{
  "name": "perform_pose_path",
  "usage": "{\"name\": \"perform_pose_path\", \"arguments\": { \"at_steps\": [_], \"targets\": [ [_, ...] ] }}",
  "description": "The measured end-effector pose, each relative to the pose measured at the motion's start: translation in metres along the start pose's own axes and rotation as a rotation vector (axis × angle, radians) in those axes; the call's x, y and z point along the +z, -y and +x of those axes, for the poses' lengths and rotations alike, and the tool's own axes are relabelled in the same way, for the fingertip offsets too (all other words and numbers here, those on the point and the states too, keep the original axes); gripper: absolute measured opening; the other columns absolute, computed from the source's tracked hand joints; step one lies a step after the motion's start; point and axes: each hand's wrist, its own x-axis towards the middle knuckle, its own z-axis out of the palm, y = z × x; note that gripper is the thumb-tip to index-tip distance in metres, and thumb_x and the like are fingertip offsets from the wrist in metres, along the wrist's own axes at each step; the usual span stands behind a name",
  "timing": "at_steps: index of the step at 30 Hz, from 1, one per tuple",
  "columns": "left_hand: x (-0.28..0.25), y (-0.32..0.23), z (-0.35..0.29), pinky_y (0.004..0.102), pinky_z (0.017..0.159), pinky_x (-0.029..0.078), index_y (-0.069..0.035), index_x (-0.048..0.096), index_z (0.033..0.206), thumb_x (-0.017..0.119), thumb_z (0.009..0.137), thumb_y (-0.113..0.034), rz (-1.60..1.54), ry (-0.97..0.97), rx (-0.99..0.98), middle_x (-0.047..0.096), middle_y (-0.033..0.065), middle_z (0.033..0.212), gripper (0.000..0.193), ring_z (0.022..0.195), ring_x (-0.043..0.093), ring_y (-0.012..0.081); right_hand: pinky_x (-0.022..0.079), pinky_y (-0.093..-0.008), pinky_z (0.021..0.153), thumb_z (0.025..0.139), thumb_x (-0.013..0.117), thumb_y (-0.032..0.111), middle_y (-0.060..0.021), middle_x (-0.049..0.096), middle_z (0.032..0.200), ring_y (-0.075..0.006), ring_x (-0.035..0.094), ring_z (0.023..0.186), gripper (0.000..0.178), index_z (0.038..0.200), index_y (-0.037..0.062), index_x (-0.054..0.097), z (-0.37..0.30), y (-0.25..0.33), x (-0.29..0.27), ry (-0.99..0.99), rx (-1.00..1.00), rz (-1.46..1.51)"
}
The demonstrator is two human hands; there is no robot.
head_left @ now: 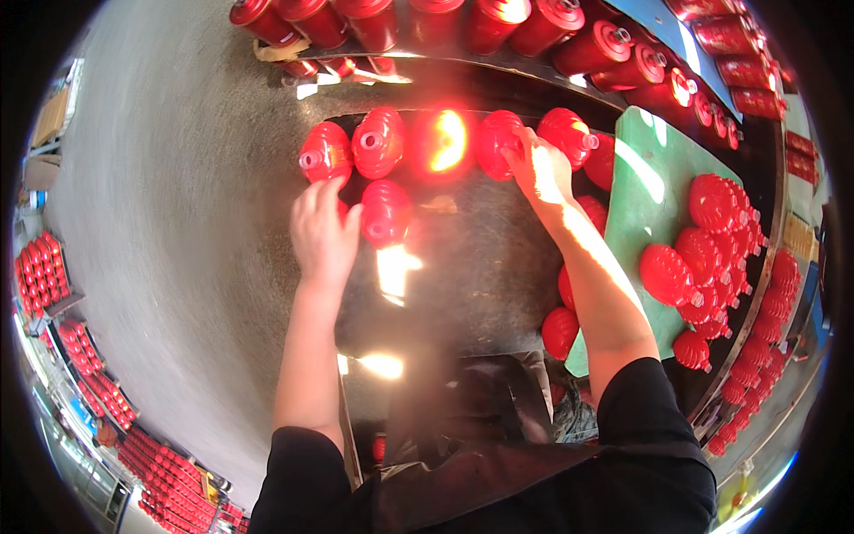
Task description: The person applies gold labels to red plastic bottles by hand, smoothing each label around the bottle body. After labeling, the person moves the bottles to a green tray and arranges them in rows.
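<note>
Red, ribbed, bottle-like globes with short clear necks stand in a row along the far edge of a dark worktable (463, 303). My left hand (322, 233) curves around a red globe (342, 210) that it mostly hides, just below the leftmost globe (326, 151) of the row. Beside its thumb stands another globe (385, 214). At the row's right part, my right hand (541, 169) has thumb and fingers on the side of a globe (496, 144). A tilted globe (564, 135) lies just beyond that hand, its neck pointing right. Strong glare covers the globe in the row's middle.
A green board (623, 240) on the right borders a heap of red globes (712, 254). Larger red canisters (436, 22) line a shelf beyond the table. Grey floor (196, 178) spreads on the left, with racks of red globes (169, 481) at the lower left.
</note>
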Motion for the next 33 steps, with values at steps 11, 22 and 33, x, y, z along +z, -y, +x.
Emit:
{"name": "perform_pose_path", "arguments": {
  "at_steps": [11, 22, 33],
  "targets": [
    [0.107, -0.093, 0.078, 0.0428, 0.087, 0.057, -0.005, 0.067, 0.119, 0.085, 0.078, -0.013, -0.247, 0.187, 0.103, 0.065, 0.0141, 0.116, 0.045, 0.098, 0.068, 0.0337, 0.054, -0.0480, 0.088, 0.088, 0.069, 0.021, -0.0224, 0.071, 0.104, -0.0389, 0.068, 0.102, 0.035, 0.121, 0.0069, 0.068, -0.007, -0.015, -0.008, -0.059, 0.034, 0.035],
    [0.103, -0.116, 0.078, 0.0457, 0.099, 0.051, -0.009, 0.066, 0.126, 0.084, 0.075, -0.008, 0.030, -0.024, 0.235, 0.065, 0.0146, 0.120, 0.054, 0.114, 0.062, 0.0369, 0.052, -0.0533, 0.075, 0.089, 0.074, 0.023, -0.0261, 0.069, 0.083, -0.0466, 0.067, 0.083, 0.029, 0.103, 0.0001, 0.065, 0.013, -0.121, -0.052, -0.091, 0.043, -0.033],
    [0.139, -0.190, 0.084, 0.0436, 0.086, 0.057, -0.006, 0.067, 0.122, 0.083, 0.081, -0.014, -0.075, 0.277, 0.248, 0.066, 0.0175, 0.116, 0.045, 0.100, 0.068, 0.0377, 0.054, -0.0531, 0.076, 0.090, 0.072, 0.022, -0.0271, 0.069, 0.085, -0.0476, 0.067, 0.085, 0.026, 0.094, -0.0025, 0.066, 0.003, -0.124, -0.053, -0.178, 0.121, -0.015]
  ]
}}
